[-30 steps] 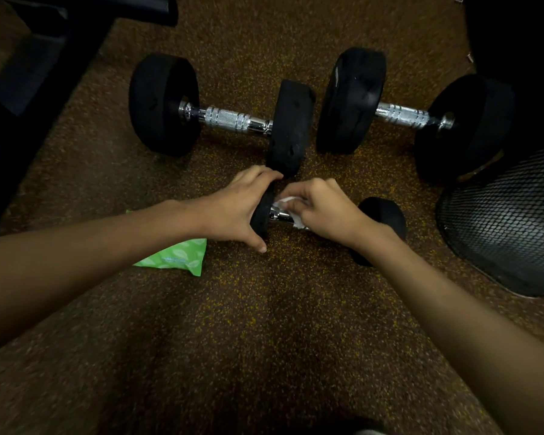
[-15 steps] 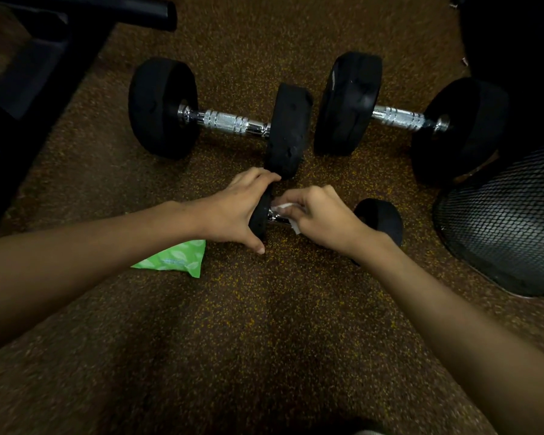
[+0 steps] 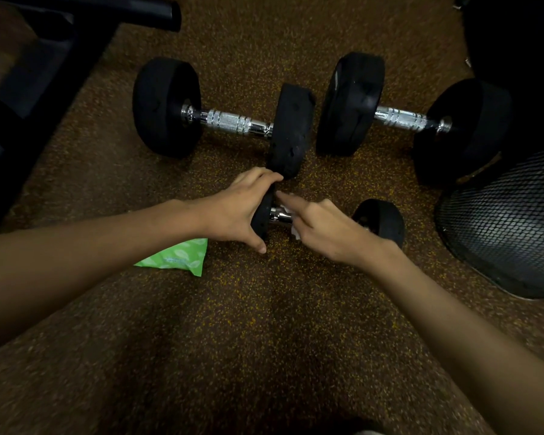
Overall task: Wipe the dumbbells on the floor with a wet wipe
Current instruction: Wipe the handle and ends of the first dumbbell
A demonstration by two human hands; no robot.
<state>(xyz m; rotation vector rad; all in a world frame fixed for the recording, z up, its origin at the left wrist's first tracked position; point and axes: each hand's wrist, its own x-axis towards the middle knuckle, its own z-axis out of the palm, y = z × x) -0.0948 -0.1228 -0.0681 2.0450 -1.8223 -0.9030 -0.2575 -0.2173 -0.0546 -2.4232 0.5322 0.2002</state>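
A small black dumbbell [image 3: 382, 219] with a chrome handle lies on the speckled brown floor near me. My left hand [image 3: 237, 208] grips its left weight head. My right hand [image 3: 322, 226] rests over the handle and holds a white wet wipe [image 3: 296, 232], of which only small bits show under the fingers; the index finger points out toward the left head. Behind lie two larger black dumbbells with knurled chrome handles, one at the left [image 3: 233, 122] and one at the right [image 3: 402, 119].
A green wet wipe packet [image 3: 178, 257] lies on the floor under my left forearm. A black mesh bin [image 3: 509, 221] stands at the right. A black bench frame [image 3: 60, 45] fills the upper left corner, and a dark object [image 3: 515, 36] the upper right.
My right hand has slid along the small dumbbell's handle toward its left head and stretched out its index finger. My left hand has kept its grip on the left head.
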